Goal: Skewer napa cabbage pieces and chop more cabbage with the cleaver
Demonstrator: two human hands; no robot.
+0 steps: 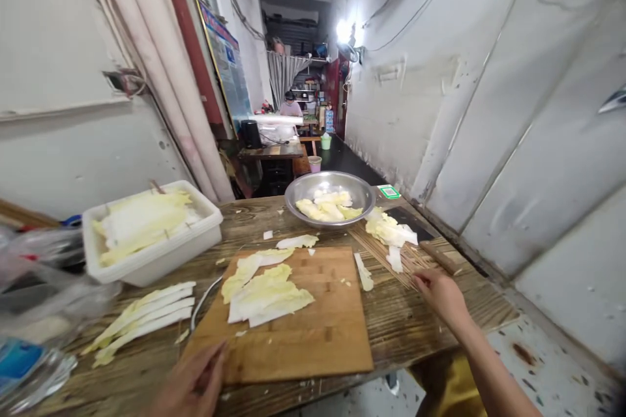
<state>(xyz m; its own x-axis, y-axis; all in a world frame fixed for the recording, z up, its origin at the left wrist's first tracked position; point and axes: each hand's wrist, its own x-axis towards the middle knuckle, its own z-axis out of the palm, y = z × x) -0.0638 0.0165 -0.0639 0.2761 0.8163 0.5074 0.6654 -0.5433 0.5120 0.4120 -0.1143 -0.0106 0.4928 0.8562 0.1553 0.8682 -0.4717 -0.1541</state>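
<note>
My left hand (193,383) is at the near left corner of the wooden cutting board (313,339), its fingers drawn together, perhaps on a thin stick; motion smears it. Pale cabbage leaves (267,293) lie on the board. Over at the right, my right hand (440,293) rests on the near end of a spread of bamboo skewers (386,254) with its fingers curled down onto them. A knife with a wooden handle (437,256) lies just beyond that hand, cabbage pieces (391,231) on its dark blade.
A steel bowl (298,192) of cut cabbage stands behind the board. At the left, a white tub (161,257) holds skewered cabbage and cabbage strips (141,319) lie before it. Plastic bags and a bottle (29,352) crowd the near left. A person (291,105) sits far down the corridor.
</note>
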